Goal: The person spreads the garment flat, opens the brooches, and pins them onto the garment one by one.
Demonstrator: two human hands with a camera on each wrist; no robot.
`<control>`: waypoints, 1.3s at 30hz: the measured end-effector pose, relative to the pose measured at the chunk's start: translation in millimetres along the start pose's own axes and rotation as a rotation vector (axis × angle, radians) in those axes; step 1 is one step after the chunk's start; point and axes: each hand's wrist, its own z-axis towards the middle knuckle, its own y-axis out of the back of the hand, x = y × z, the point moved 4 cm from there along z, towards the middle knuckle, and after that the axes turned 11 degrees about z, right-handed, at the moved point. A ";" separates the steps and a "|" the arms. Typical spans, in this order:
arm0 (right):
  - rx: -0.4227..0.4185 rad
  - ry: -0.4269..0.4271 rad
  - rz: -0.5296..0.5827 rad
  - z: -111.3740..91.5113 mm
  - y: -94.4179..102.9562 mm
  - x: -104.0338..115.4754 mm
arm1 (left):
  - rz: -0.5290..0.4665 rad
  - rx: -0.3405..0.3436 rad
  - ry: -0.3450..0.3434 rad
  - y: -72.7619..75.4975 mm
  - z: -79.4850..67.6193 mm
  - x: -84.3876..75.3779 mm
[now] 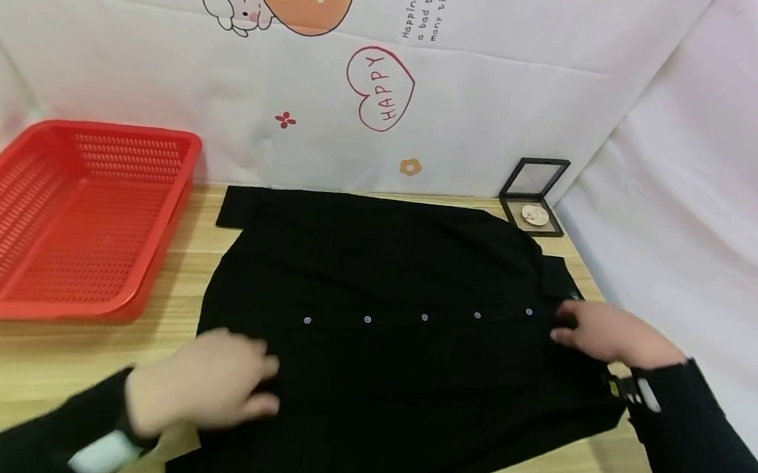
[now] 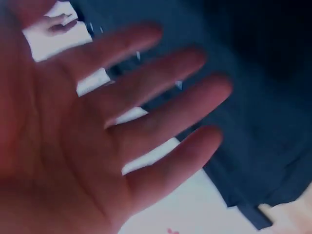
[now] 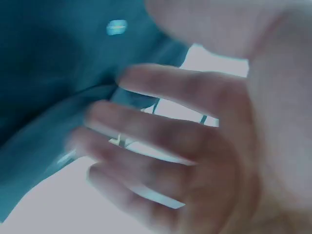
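Note:
Spread flat with its row of buttons running left to right is a black shirt [image 1: 376, 267]. Over its lower left edge hovers my left hand [image 1: 206, 380], blurred in the head view. The left wrist view shows that hand's palm with the fingers [image 2: 170, 119] spread and nothing between them. My right hand [image 1: 606, 332] is at the shirt's right end, by the collar [image 1: 556, 276]. In the right wrist view its fingers [image 3: 141, 122] reach out loosely beside the dark cloth, holding nothing; whether they touch it I cannot tell.
A red plastic basket [image 1: 168, 247] stands at the left on the wooden table [image 1: 29, 385]. At the back right corner sits an open black-framed case [image 1: 533, 198] with a round pale disc [image 1: 535, 215] in it. White printed cloth [image 1: 501, 111] hangs behind and at the sides.

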 end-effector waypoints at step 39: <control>-0.209 -0.113 0.086 202.8 36.1 -28.4 | -0.385 0.018 0.626 -20.6 134.0 208.4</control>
